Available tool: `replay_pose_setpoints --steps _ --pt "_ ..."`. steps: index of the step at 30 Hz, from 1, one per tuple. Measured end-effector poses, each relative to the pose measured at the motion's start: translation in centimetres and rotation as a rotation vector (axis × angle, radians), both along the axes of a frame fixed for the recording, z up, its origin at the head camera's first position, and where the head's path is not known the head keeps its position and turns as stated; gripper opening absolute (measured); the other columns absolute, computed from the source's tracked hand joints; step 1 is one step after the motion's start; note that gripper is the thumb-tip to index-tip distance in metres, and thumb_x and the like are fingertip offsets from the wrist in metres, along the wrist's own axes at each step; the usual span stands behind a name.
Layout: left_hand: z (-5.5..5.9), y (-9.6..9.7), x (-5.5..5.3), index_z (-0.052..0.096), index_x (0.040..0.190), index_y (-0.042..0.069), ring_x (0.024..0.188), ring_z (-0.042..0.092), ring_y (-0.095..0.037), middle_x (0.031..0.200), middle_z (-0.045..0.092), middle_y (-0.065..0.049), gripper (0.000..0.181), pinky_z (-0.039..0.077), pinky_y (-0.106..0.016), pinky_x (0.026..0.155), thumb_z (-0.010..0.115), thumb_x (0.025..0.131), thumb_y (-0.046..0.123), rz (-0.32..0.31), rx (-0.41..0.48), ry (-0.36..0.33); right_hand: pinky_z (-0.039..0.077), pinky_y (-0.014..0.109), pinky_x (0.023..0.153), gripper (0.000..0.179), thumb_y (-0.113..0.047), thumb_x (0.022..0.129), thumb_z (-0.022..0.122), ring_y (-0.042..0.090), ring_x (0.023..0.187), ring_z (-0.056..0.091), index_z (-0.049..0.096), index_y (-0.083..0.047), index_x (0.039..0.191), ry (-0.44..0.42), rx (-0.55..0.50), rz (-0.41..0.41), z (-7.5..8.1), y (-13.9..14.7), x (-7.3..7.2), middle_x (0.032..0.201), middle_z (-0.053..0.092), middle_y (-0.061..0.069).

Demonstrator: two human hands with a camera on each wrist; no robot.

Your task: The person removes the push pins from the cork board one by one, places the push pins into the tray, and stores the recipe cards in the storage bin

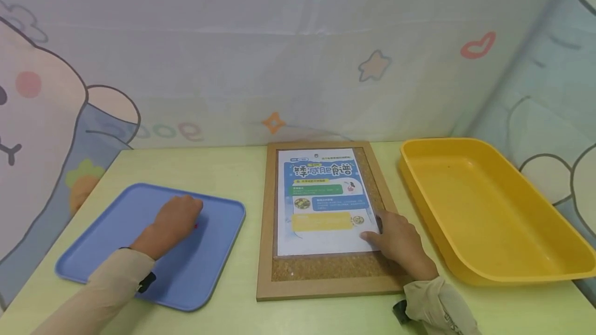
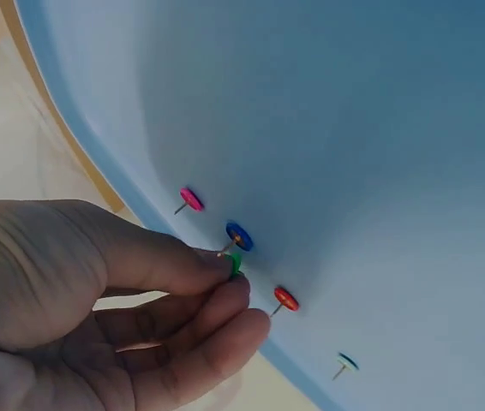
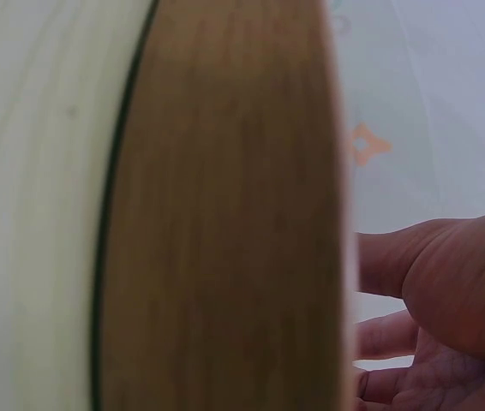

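Note:
My left hand [image 1: 174, 221] is over the blue tray [image 1: 125, 216], and in the left wrist view its thumb and fingertips pinch a green thumbtack [image 2: 236, 264]. Around those fingers, on the tray, are a pink thumbtack [image 2: 191, 199], a blue one [image 2: 240, 236], a red one [image 2: 286, 298] and a pale one [image 2: 348, 362]. My right hand [image 1: 401, 242] rests at the right side of a wood-framed corkboard [image 1: 326, 268], its thumb stretched onto the lower right of a printed sheet [image 1: 321, 242]. The frame hides its fingertips in the right wrist view.
To the right of the corkboard stands a deep yellow bin [image 1: 493, 211]. All of it sits on a pale yellow-green table [image 1: 233, 314]. A printed cloth backdrop [image 1: 298, 66] hangs behind the table and along its sides.

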State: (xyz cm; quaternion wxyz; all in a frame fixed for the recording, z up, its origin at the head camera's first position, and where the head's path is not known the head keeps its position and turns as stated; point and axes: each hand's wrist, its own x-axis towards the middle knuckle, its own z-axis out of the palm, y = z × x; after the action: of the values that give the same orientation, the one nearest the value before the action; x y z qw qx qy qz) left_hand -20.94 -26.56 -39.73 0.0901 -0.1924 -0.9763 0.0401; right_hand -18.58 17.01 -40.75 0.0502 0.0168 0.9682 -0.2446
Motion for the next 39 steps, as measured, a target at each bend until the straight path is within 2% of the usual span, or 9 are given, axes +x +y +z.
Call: replay_pose_setpoints --steps 9,17,20,24,32,39 --pt "0.27 -0.12 -0.25 0.062 0.074 0.000 0.060 0.062 -0.032 0.070 0.063 -0.016 0.021 0.050 -0.041 0.050 0.079 0.067 -0.011 0.008 -0.010 0.018 0.049 0.041 0.071 0.055 -0.028 0.086 0.078 0.027 0.081 0.056 0.060 0.006 0.125 0.000 -0.009 0.003 0.18 -0.04 -0.05 0.098 0.067 0.016" --pt "0.47 0.12 -0.37 0.062 0.070 0.000 0.057 0.059 -0.026 0.067 0.063 -0.016 0.019 0.049 -0.038 0.049 0.076 0.070 -0.013 0.002 -0.035 0.014 0.048 0.040 0.068 0.054 -0.026 0.085 0.078 0.027 0.080 0.056 0.060 0.006 0.124 0.006 -0.012 -0.004 0.27 -0.02 -0.02 0.095 0.067 0.015" --pt "0.39 0.22 -0.51 0.061 0.068 0.000 0.055 0.057 -0.024 0.066 0.062 -0.016 0.018 0.048 -0.038 0.048 0.072 0.075 -0.013 -0.007 -0.040 0.027 0.048 0.040 0.068 0.055 -0.026 0.086 0.078 0.027 0.079 0.057 0.059 0.007 0.126 0.010 -0.013 -0.005 0.30 0.00 -0.07 0.097 0.067 0.017" --pt "0.16 0.31 -0.56 0.060 0.069 0.000 0.056 0.057 -0.024 0.065 0.061 -0.016 0.019 0.048 -0.038 0.048 0.066 0.081 -0.014 -0.018 -0.045 0.041 0.048 0.040 0.068 0.054 -0.027 0.086 0.078 0.027 0.080 0.057 0.060 0.006 0.125 0.007 -0.015 -0.009 0.24 0.02 -0.09 0.097 0.067 0.016" --pt "-0.14 0.63 -0.26 0.060 0.071 0.001 0.056 0.057 -0.026 0.065 0.059 -0.015 0.020 0.046 -0.037 0.048 0.064 0.084 -0.015 -0.024 -0.044 0.052 0.050 0.043 0.071 0.058 -0.027 0.086 0.078 0.027 0.081 0.057 0.058 0.004 0.130 0.008 -0.018 -0.012 0.05 -0.03 -0.12 0.100 0.068 0.017" --pt "-0.13 0.78 -0.01 0.062 0.072 0.001 0.057 0.058 -0.029 0.066 0.059 -0.016 0.018 0.048 -0.039 0.048 0.065 0.084 -0.013 -0.015 -0.054 0.064 0.049 0.043 0.071 0.057 -0.027 0.086 0.078 0.028 0.081 0.057 0.059 0.005 0.129 0.014 -0.011 -0.005 -0.01 -0.03 0.02 0.099 0.068 0.017"
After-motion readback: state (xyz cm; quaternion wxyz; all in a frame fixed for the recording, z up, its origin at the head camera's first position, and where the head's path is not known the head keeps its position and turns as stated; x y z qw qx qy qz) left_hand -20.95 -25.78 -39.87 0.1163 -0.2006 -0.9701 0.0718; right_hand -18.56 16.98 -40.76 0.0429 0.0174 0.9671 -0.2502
